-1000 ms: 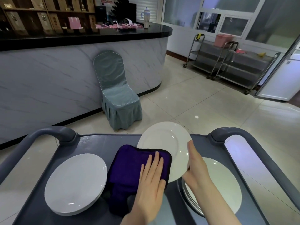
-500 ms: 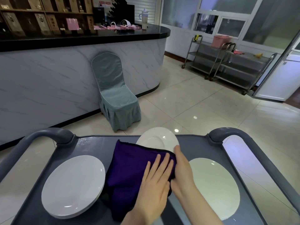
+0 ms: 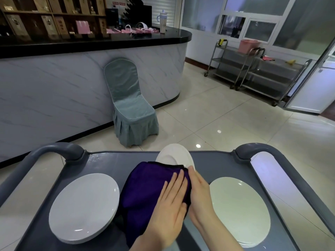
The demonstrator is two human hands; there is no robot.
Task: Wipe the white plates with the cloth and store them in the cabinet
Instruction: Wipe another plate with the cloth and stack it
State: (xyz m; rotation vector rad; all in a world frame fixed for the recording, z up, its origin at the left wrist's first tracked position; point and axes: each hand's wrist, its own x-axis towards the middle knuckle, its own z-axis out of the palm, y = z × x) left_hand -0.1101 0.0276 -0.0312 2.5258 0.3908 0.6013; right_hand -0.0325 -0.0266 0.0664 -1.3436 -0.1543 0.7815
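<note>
A white plate [image 3: 175,155] stands tilted over the middle of the grey cart [image 3: 101,160], its lower part hidden by a purple cloth [image 3: 145,185]. My left hand [image 3: 170,205] lies flat with straight fingers, pressing the cloth against the plate's face. My right hand [image 3: 198,192] holds the plate by its right rim, thumb in front, with the fingers hidden behind. A stack of white plates [image 3: 84,207] lies on the cart's left side. Another stack of white plates [image 3: 241,211] lies on the right.
The cart's grey handles [image 3: 59,151] rise at both far corners. Beyond it stand a grey-green covered chair [image 3: 130,105] against a marble-fronted counter [image 3: 54,84], and steel trolleys [image 3: 253,69] by the far right wall. Glossy tiled floor lies between.
The plate has turned more edge-on and upright. My left hand and the cloth have slid up and right across its face, and my right hand has moved closer in beside the left.
</note>
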